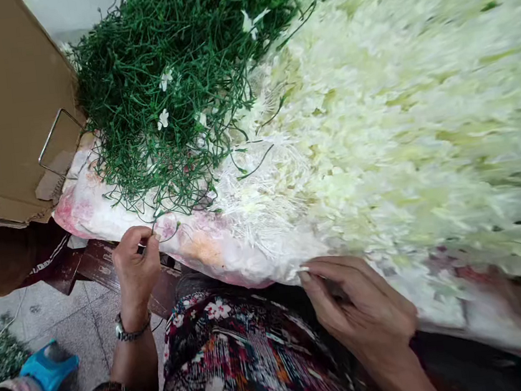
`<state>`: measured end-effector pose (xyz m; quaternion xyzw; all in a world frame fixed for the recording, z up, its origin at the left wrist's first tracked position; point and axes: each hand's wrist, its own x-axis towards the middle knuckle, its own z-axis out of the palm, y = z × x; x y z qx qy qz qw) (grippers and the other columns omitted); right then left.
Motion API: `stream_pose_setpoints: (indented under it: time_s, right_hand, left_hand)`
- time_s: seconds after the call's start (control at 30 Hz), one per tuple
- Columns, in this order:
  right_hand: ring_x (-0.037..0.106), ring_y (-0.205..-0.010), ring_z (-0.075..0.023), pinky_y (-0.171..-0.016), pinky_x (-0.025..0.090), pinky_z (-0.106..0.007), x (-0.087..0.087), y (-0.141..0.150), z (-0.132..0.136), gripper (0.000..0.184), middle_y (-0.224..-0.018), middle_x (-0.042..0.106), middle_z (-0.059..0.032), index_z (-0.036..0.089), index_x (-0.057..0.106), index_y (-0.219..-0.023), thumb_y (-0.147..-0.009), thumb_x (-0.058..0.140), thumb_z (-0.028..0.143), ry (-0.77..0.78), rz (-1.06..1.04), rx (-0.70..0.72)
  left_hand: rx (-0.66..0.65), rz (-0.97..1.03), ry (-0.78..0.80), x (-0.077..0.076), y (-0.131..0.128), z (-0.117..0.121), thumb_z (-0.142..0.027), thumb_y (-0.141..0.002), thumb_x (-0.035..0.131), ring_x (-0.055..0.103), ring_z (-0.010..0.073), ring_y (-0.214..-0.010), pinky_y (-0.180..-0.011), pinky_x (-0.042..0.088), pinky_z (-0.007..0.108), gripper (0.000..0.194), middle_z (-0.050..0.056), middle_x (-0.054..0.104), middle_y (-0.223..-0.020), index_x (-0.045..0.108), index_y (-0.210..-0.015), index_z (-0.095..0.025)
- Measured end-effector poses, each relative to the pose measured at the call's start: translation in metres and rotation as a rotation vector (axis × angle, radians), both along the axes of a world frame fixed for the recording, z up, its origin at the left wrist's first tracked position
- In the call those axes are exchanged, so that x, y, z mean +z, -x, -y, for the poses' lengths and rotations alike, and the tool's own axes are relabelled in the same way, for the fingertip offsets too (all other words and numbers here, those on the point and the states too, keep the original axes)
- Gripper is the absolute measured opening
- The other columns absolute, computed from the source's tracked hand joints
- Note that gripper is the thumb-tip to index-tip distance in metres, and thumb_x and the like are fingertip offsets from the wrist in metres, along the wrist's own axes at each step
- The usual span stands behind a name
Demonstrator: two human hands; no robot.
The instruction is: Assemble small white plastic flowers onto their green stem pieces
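My left hand (137, 266) is at the near edge of a padded, flower-patterned cloth (205, 249). Its thumb and forefinger pinch a thin green stem (171, 236). Beyond it lies a tangled heap of green stems (170, 61) with a few white blossoms (249, 24) on top. Further right, my right hand (362, 303) is closed at the fingertips on a small white piece (303, 269), perhaps a petal; its exact kind is too small to tell. White threadlike strands (265, 195) spread between the stems and a broad layer of pale white-green petals (420, 108).
A cardboard box (0, 99) with a bent wire (54, 140) at its side stands on the left. On the tiled floor (57, 306) at lower left are a blue plastic object (52, 373) and more greenery (5, 353). A brown wooden surface (109, 269) shows under the cloth.
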<state>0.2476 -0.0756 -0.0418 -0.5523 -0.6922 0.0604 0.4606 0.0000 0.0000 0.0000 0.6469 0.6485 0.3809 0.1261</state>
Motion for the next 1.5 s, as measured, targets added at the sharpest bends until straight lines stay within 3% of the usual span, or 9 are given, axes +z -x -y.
stream_pose_setpoints:
  time_s: [0.17, 0.3, 0.47, 0.73, 0.87, 1.0, 1.13, 1.33, 1.5]
  right_hand:
    - [0.054, -0.068, -0.0123, -0.058, 0.043, -0.025, 0.011, -0.005, 0.002, 0.024, -0.072, 0.057, -0.0021, 0.017, 0.055, -0.082, -0.065, 0.056, 0.000, 0.074, -0.254, 0.034]
    - [0.056, -0.073, -0.0132, -0.061, 0.045, -0.027, 0.032, -0.005, 0.006, 0.019, -0.076, 0.058, -0.0027, 0.018, 0.055, -0.080, -0.070, 0.052, 0.003, 0.208, -0.486, 0.203]
    - [0.056, -0.083, -0.0140, -0.067, 0.048, -0.028, 0.042, -0.006, 0.006, 0.017, -0.089, 0.059, -0.0061, 0.016, 0.055, -0.081, -0.070, 0.052, 0.004, 0.218, -0.447, 0.344]
    - [0.056, -0.082, -0.0119, -0.066, 0.049, -0.026, 0.034, -0.007, 0.012, 0.015, -0.088, 0.059, -0.0078, 0.013, 0.055, -0.081, -0.069, 0.054, 0.004, 0.128, -0.317, 0.254]
    - [0.056, -0.079, -0.0102, -0.064, 0.049, -0.023, 0.033, -0.008, 0.012, 0.015, -0.083, 0.060, -0.0061, 0.014, 0.054, -0.080, -0.069, 0.053, 0.004, 0.116, -0.291, 0.255]
    - [0.056, -0.078, -0.0098, -0.064, 0.049, -0.023, 0.032, -0.008, 0.011, 0.015, -0.082, 0.060, -0.0060, 0.014, 0.054, -0.082, -0.070, 0.052, 0.004, 0.117, -0.266, 0.270]
    - [0.056, -0.079, -0.0101, -0.064, 0.050, -0.023, 0.031, -0.006, 0.011, 0.015, -0.083, 0.059, -0.0063, 0.014, 0.054, -0.083, -0.072, 0.050, 0.005, 0.158, -0.228, 0.293]
    - [0.056, -0.078, -0.0122, -0.065, 0.048, -0.026, 0.032, -0.012, 0.014, 0.014, -0.083, 0.059, -0.0055, 0.016, 0.055, -0.082, -0.071, 0.053, 0.007, 0.192, -0.344, 0.221]
    - [0.054, -0.067, -0.0105, -0.057, 0.044, -0.024, 0.034, -0.018, 0.016, 0.017, -0.070, 0.057, -0.0008, 0.017, 0.056, -0.080, -0.068, 0.055, 0.005, 0.177, -0.372, 0.125]
  left_hand:
    - [-0.364, 0.345, 0.233, 0.006, -0.025, 0.019, -0.014, -0.071, 0.056, 0.054, 0.0115, -0.065, -0.062, 0.042, 0.023, 0.003, 0.001, 0.059, -0.066, 0.058, -0.069, -0.013]
    - [-0.672, 0.559, 0.465, -0.003, -0.054, 0.026, -0.015, -0.071, 0.058, 0.053, 0.0108, -0.061, -0.058, 0.042, 0.023, 0.004, 0.002, 0.059, -0.064, 0.059, -0.067, -0.013]
    - [-0.866, 0.598, 0.614, -0.011, -0.082, 0.032, -0.016, -0.073, 0.056, 0.050, 0.0083, -0.056, -0.054, 0.040, 0.021, 0.009, 0.001, 0.057, -0.060, 0.059, -0.065, -0.012]
    - [-0.938, 0.368, 0.431, -0.010, -0.097, 0.037, -0.010, -0.072, 0.052, 0.043, 0.0065, -0.053, -0.052, 0.035, 0.019, 0.013, -0.002, 0.050, -0.054, 0.054, -0.059, -0.012]
    - [-0.942, 0.357, 0.482, -0.009, -0.099, 0.036, -0.008, -0.071, 0.051, 0.044, 0.0058, -0.053, -0.053, 0.036, 0.018, 0.012, -0.003, 0.051, -0.055, 0.054, -0.061, -0.013]
    - [-0.898, 0.402, 0.574, -0.009, -0.101, 0.039, -0.009, -0.074, 0.048, 0.051, 0.0078, -0.065, -0.062, 0.041, 0.019, 0.012, 0.000, 0.057, -0.070, 0.056, -0.081, -0.015]
    - [-0.816, 0.415, 0.539, -0.011, -0.106, 0.045, -0.006, -0.074, 0.044, 0.053, 0.0098, -0.076, -0.070, 0.043, 0.022, 0.024, 0.002, 0.057, -0.082, 0.052, -0.094, -0.017]
    - [-0.772, 0.339, 0.472, -0.012, -0.105, 0.047, -0.011, -0.080, 0.041, 0.051, 0.0080, -0.063, -0.059, 0.042, 0.020, 0.020, 0.000, 0.057, -0.071, 0.057, -0.091, -0.016]
    - [-0.764, 0.380, 0.476, -0.010, -0.103, 0.046, -0.018, -0.082, 0.043, 0.053, 0.0080, -0.065, -0.063, 0.043, 0.021, 0.017, 0.001, 0.061, -0.074, 0.060, -0.087, -0.017]
